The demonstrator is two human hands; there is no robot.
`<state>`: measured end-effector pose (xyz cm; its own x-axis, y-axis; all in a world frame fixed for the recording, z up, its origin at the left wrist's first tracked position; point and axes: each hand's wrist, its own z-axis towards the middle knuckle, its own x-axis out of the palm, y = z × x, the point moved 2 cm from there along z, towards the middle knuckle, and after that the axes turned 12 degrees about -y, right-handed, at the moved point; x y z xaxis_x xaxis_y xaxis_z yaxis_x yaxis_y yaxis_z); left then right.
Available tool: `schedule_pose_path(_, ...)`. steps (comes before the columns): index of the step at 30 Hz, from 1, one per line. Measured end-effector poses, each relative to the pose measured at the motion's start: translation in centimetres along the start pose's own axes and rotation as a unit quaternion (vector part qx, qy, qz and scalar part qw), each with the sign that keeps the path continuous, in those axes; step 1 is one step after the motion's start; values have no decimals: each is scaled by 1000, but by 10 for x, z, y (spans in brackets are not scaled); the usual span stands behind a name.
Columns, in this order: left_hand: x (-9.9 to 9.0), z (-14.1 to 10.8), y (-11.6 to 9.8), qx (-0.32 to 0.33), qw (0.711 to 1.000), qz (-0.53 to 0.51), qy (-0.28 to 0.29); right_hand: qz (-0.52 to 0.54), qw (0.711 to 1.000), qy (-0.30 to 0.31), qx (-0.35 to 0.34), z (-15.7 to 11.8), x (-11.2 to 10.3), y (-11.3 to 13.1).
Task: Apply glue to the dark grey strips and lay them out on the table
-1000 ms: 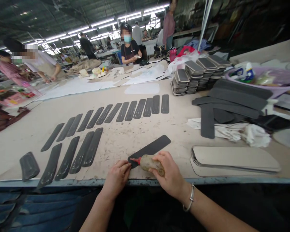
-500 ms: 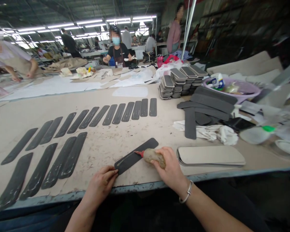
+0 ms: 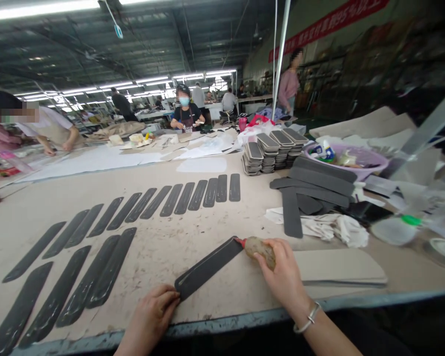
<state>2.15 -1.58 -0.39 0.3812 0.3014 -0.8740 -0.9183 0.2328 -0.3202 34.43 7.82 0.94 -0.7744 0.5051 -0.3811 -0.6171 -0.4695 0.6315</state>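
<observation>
A dark grey strip with rounded ends (image 3: 207, 267) lies slanted on the table in front of me. My left hand (image 3: 157, 309) pinches its near left corner between thumb and fingers. In my right hand (image 3: 282, 269) is a glue bottle (image 3: 260, 249), stained and tilted, its red nozzle touching the strip's far right end. A thin glossy line runs along the strip's upper edge. To the left, similar dark strips (image 3: 74, 277) with shiny wet streaks lie in two rows.
Right of my right hand is a stack of beige boards (image 3: 341, 267). Behind it lie crumpled white cloth (image 3: 333, 228), loose dark strips (image 3: 313, 185), stacked pieces (image 3: 270, 151) and a purple basin (image 3: 374, 170). Co-workers (image 3: 185, 111) stand across the table.
My right hand has moved the glue bottle right along the strip to its far end, and the glossy line is longer. My left hand stays at the corner. The view has tilted up.
</observation>
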Motion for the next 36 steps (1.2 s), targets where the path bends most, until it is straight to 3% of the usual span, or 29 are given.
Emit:
schedule_pose_path(5, -2, 0, -4, -10, 1000, 1, 6, 40, 999, 8, -7, -7, -2, 19)
schedule_pose_path(11, -4, 0, -9, -39, 999, -1, 20, 139, 984, 111, -2, -28, 10, 60)
schedule_pose_path(15, -5, 0, -11, -55, 998, -2, 32, 166, 974, 157, 6, -37, 19, 74)
schedule_pose_path(26, -4, -1, -10, -43, 999, -16, 23, 190, 961, 200, 13, -46, 32, 85)
schedule_pose_path(32, -4, -1, -10, -42, 999, -13, 27, 183, 960, 211, 17, -45, 15, 89)
schedule_pose_path(36, -2, 0, -7, -46, 998, 0, 43, 141, 968, 209, 16, -37, -1, 76)
